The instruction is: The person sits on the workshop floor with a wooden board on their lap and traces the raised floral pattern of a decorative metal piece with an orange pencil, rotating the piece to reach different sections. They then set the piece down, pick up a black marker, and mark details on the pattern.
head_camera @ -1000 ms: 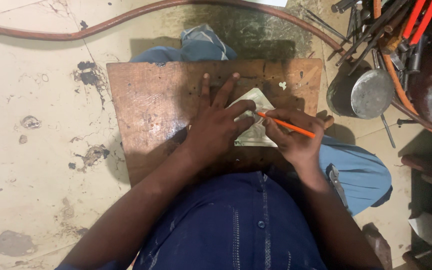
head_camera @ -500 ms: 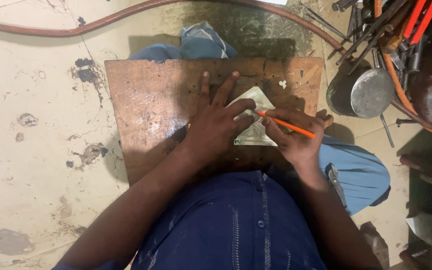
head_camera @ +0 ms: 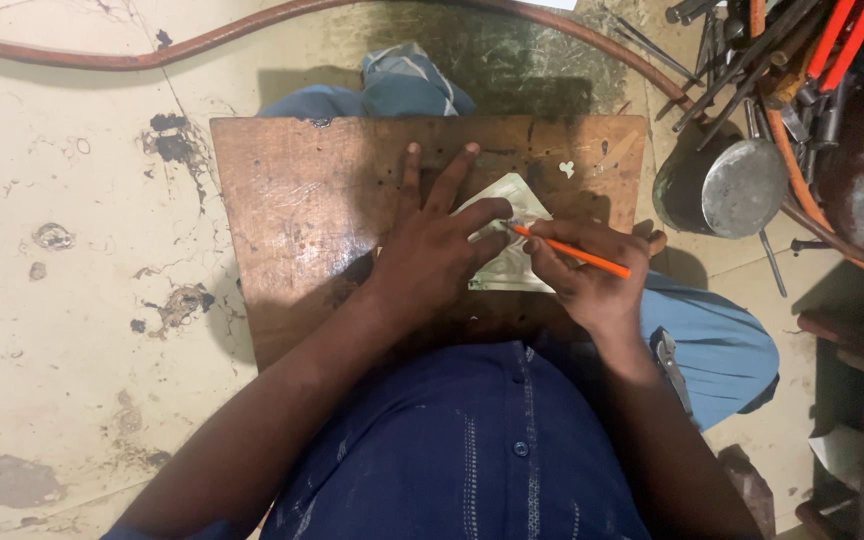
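Wood counter (head_camera: 302, 200), scuffed and pitted, sits over a stained pale floor (head_camera: 62, 300). Left hand (head_camera: 432, 255), fingers apart, presses a pale sheet (head_camera: 512, 265) flat at its middle. Right hand (head_camera: 587, 275), fingers clamped on an orange pencil (head_camera: 572, 253), has the tip on the sheet. Hose (head_camera: 202, 45), metal pot (head_camera: 727, 185) and tools (head_camera: 772, 60) lie beyond.

Both hands meet low over the lap.
The left hand (head_camera: 439, 245) lies flat, fingers spread and pressing down; the right hand (head_camera: 584, 275) curls in a pinching grip, forearms angled inward.
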A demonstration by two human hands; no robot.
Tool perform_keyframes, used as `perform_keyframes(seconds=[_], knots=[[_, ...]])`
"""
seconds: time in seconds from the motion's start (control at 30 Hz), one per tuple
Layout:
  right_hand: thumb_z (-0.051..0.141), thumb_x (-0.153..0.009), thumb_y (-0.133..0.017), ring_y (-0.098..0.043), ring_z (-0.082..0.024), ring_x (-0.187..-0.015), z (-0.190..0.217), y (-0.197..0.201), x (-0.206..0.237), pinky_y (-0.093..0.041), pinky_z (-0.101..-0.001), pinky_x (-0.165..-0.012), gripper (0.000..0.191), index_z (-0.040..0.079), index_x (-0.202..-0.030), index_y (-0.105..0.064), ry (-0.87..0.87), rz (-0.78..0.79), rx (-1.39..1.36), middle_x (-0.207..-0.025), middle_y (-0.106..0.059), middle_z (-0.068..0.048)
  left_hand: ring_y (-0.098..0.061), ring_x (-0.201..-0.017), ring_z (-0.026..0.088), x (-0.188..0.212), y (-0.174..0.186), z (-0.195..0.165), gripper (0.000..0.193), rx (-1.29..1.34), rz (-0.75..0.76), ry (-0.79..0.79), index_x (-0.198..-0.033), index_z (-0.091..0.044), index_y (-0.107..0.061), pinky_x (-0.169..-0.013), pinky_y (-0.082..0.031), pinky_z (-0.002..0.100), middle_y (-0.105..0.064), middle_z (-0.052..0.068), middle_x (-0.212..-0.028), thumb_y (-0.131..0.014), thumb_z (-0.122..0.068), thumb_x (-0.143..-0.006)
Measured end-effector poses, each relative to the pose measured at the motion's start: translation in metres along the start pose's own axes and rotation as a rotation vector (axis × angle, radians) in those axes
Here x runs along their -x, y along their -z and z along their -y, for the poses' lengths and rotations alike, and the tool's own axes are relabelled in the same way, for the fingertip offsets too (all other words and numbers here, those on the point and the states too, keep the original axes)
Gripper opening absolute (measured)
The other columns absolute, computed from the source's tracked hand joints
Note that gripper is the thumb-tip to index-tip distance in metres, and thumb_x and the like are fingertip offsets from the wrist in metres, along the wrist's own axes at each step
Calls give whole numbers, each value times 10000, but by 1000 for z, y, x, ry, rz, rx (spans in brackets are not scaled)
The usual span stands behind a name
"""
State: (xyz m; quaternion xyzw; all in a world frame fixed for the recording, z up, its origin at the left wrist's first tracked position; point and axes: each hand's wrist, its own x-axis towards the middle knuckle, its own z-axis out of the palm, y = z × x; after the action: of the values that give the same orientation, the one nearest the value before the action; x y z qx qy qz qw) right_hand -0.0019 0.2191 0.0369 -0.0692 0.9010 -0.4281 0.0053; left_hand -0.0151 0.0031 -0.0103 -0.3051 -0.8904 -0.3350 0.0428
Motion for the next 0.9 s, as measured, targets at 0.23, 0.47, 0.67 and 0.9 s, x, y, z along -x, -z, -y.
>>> perform_keyframes(seconds=[0.23, 0.47, 0.67, 0.9], knots=[[21, -914, -765, -757, -154, -849, -2, -3, 1, -589, -251, -737, 181, -8, -1092, -762, 1, -27, -57, -975, -774, -125, -297, -1528, 402, -1, 1, -2, 224, 3, -13, 2, -1099, -202, -780, -1212, -51, 778, -620, -14, -1317, -627, -211, -935], [23, -903, -771, -752, -158, -821, -1, -1, -1, -576, -255, -721, 170, -16, -1069, -763, 16, -7, -10, -943, -771, -128, -296, -1528, 404, -1, 0, -1, 214, 0, -11, 0, -1089, -198, -781, -1211, -54, 779, -626, -9, -1318, -622, -224, -948], [17, -895, -766, -754, -157, -804, 0, 0, -1, -576, -251, -703, 172, -15, -1064, -762, 30, 2, 7, -936, -772, -124, -292, -1532, 403, -1, 1, -1, 208, -3, -2, 9, -1069, -193, -783, -1208, -58, 781, -629, -7, -1319, -621, -231, -944], [22, -907, -772, -756, -160, -837, -1, -1, 0, -583, -254, -727, 183, -2, -1089, -770, 19, -12, -6, -955, -771, -128, -285, -1524, 402, -2, 3, -3, 206, 4, 9, 10, -1070, -202, -786, -1197, -65, 795, -624, -13, -1311, -631, -240, -940]])
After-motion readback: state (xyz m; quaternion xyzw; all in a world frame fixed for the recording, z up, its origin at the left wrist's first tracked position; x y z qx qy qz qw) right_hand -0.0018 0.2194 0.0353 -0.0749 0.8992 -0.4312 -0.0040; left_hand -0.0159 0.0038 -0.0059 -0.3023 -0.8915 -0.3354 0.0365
